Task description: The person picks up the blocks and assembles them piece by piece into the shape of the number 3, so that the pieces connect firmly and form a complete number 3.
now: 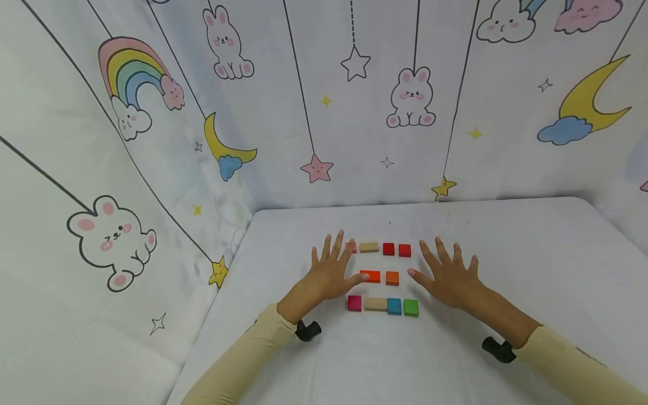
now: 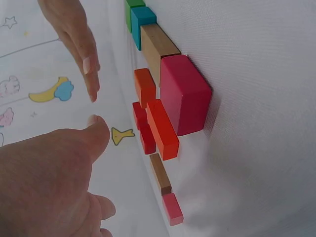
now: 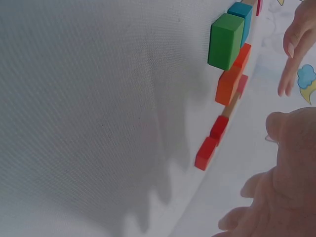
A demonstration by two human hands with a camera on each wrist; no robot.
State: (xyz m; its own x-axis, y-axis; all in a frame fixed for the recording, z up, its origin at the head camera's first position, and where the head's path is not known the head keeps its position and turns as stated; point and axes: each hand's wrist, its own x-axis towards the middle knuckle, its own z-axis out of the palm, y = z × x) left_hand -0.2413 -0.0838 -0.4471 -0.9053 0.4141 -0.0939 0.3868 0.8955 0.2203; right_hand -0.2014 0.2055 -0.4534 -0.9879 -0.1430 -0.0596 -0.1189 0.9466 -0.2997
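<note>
Small blocks lie in three rows on the white table. In the back row are a pink block (image 2: 173, 209), a tan block (image 1: 369, 247) and two red blocks (image 1: 388, 249). A long orange-red block (image 1: 372, 277) and a shorter orange block (image 1: 392, 278) form the middle row. Nearest are a crimson block (image 1: 354, 304), a long tan block (image 1: 376, 304), a blue block (image 1: 394, 306) and a green block (image 3: 226, 42). My left hand (image 1: 328, 277) hovers at the rows' left, fingers spread, partly covering the pink block in the head view. To their right hovers my right hand (image 1: 450, 278), fingers spread, holding nothing.
A white cloth covers the table (image 1: 531, 247). Behind and to the left hangs a white curtain (image 1: 273, 112) printed with rabbits, moons and stars. Black camera mounts (image 1: 307, 331) sit at both wrists, below the cream sleeves (image 1: 248, 354).
</note>
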